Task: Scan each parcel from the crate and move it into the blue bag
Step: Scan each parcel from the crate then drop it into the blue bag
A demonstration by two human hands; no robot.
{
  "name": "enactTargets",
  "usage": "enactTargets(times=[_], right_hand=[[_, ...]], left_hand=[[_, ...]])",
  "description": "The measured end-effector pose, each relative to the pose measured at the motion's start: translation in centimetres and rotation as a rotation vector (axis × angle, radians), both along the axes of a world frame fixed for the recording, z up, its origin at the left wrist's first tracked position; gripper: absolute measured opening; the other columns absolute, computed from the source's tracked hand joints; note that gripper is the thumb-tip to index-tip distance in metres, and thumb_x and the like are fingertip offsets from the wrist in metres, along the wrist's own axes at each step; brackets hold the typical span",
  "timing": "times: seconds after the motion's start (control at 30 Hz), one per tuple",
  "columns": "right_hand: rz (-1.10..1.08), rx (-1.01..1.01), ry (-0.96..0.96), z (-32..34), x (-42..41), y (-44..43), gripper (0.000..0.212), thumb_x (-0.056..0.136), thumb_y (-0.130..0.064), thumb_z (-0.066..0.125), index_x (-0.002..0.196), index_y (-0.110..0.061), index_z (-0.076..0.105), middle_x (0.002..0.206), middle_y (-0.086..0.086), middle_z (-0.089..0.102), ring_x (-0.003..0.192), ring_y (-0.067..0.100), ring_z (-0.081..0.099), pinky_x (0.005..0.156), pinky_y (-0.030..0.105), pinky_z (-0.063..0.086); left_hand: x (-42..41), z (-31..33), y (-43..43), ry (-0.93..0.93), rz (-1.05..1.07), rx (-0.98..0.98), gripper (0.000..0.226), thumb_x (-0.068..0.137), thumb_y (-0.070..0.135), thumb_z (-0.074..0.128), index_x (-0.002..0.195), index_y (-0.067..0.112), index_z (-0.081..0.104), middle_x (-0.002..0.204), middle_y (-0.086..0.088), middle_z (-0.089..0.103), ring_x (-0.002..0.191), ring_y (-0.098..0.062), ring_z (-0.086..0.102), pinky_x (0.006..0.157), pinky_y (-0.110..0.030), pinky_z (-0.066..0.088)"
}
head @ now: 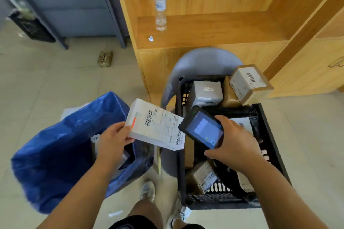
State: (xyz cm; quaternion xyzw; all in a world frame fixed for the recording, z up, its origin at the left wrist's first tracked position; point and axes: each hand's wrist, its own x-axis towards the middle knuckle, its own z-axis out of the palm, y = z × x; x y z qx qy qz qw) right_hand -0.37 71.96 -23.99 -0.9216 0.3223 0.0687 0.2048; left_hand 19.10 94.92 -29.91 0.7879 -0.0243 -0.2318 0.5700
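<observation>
My left hand [113,138] grips a flat white parcel [154,124] by its left end, label and barcodes facing up, between the blue bag and the crate. My right hand [235,143] holds a black handheld scanner [202,128], its lit screen facing me and its top end right by the parcel's right edge. The blue bag [61,147] stands open on the floor at the left, with parcels partly visible inside. On a grey chair at the right sits the black crate [271,147], holding several parcels: a grey box [206,92], a brown box [249,83] and smaller ones.
A wooden cabinet [214,31] stands behind the crate, with a plastic water bottle [160,5] on its ledge. A small brown packet [105,58] lies on the tiled floor at the left back. My feet [148,190] are between bag and crate.
</observation>
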Motion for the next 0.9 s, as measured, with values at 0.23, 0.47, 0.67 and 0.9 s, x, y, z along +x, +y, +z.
enactTargets(times=[0.23,0.47,0.67,0.9], right_hand=[[0.146,0.014,0.053,-0.5,6.6,6.2,0.096,0.057,-0.05,0.076,0.136,-0.031,0.026,0.121,-0.007,0.05,0.102,0.017,0.052,0.077,0.034,0.044],[0.168,0.031,0.142,-2.6,12.3,14.3,0.09,0.056,-0.053,0.074,0.131,-0.032,0.028,0.113,-0.008,0.051,0.099,0.017,0.053,0.079,0.035,0.046],[0.202,0.064,0.221,-6.3,17.7,21.0,0.077,0.057,-0.049,0.072,0.122,-0.031,0.035,0.1,-0.01,0.048,0.089,0.017,0.052,0.069,0.033,0.042],[0.275,0.014,0.338,-12.5,23.0,24.3,0.077,0.059,-0.046,0.069,0.125,-0.032,0.032,0.102,-0.01,0.052,0.087,0.018,0.053,0.067,0.033,0.046]], left_hand=[[3.6,-2.5,10.1,0.236,0.275,0.06,0.008,0.089,0.015,0.059,0.084,0.012,0.065,0.097,-0.01,0.068,0.093,-0.024,0.066,0.082,-0.041,0.056],[8.4,-6.7,19.9,0.235,0.186,0.393,0.029,0.083,0.028,0.064,0.077,0.0,0.069,0.076,-0.016,0.07,0.072,-0.029,0.066,0.069,-0.04,0.055],[13.4,-13.1,25.6,0.289,0.034,0.68,0.036,0.081,0.039,0.065,0.078,0.004,0.065,0.066,-0.01,0.065,0.066,-0.025,0.06,0.052,-0.031,0.036],[16.6,-23.8,28.1,0.436,0.06,0.706,0.034,0.086,0.031,0.06,0.096,-0.001,0.062,0.079,-0.012,0.062,0.067,-0.024,0.056,0.049,-0.03,0.035]])
